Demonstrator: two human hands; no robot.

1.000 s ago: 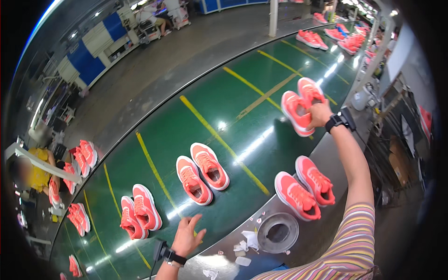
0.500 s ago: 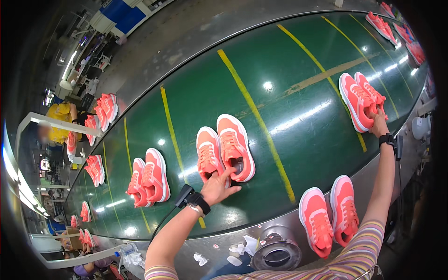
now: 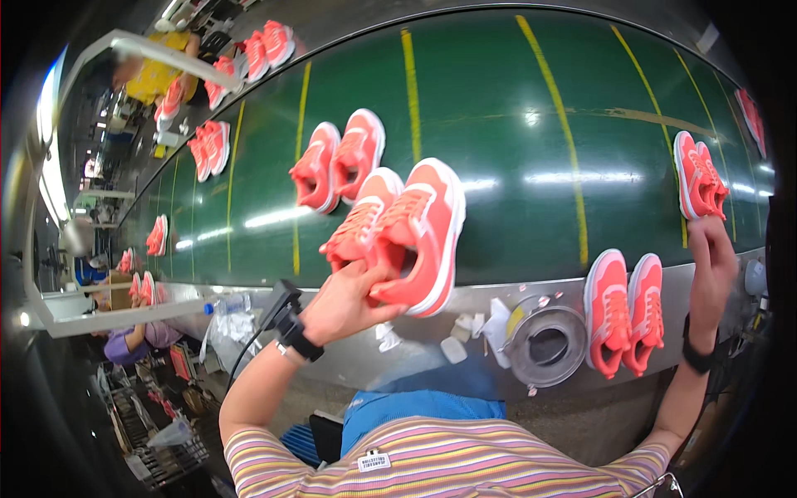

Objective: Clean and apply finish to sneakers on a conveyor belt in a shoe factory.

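Note:
My left hand (image 3: 353, 303) grips a pair of coral sneakers with white soles by their heels, thumb and fingers closed around the collars. The left shoe (image 3: 363, 220) and the right shoe (image 3: 422, 236) of this pair are held side by side, toes pointing away, above the near edge of the belt. At the right, my right hand (image 3: 711, 270) is just behind the heels of another coral pair (image 3: 701, 178) on the belt. Its fingers are stretched out, with nothing seen in them. A third pair (image 3: 624, 311) stands on the metal ledge, toes away, left of my right hand.
The green conveyor belt (image 3: 481, 91) has yellow cross lines and carries more coral pairs, one (image 3: 340, 158) just beyond my left hand. On the metal ledge are a round metal container (image 3: 544, 344), scraps of white paper (image 3: 498, 328) and a plastic bag (image 3: 228, 336). A person in yellow (image 3: 162, 66) is across the belt.
My left hand has taken hold of the coral pair and lifted it toward me. My right hand has drawn back from the pair at the right. The view has shifted.

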